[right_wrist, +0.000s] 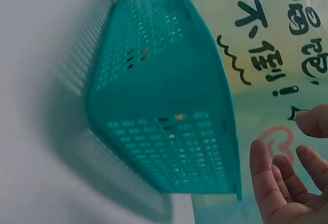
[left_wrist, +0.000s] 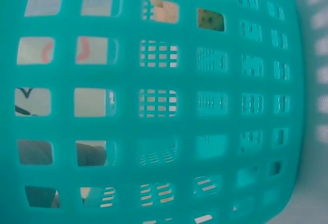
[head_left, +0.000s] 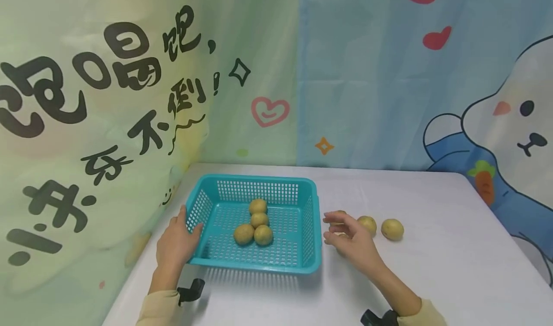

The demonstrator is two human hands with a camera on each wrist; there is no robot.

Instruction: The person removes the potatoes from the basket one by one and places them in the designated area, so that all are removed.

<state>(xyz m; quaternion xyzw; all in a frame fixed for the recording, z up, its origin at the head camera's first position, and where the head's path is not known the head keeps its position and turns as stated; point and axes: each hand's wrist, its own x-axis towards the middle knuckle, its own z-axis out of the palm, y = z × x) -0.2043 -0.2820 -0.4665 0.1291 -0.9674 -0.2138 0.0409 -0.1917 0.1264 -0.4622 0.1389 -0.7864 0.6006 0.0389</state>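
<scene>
A turquoise plastic basket (head_left: 255, 263) with lattice walls stands on the table. My left hand (head_left: 176, 242) holds its left rim, with the thumb on the inner side and the fingers along the outside. Several round, yellow-brown potatoes (head_left: 244, 234) lie in a cluster on the basket's floor. My right hand (head_left: 352, 242) hovers just beyond the basket's right wall, its fingers apart and loosely bent, holding nothing. Behind that hand are more potatoes (head_left: 367, 223), partly covered by it. Basket mesh (left_wrist: 184, 75) fills most of the left wrist view.
One potato (head_left: 392, 229) lies farther right on the white table (head_left: 453, 268). A printed curtain (head_left: 358, 100) with writing and a cartoon bear hangs directly behind the table and along its left side.
</scene>
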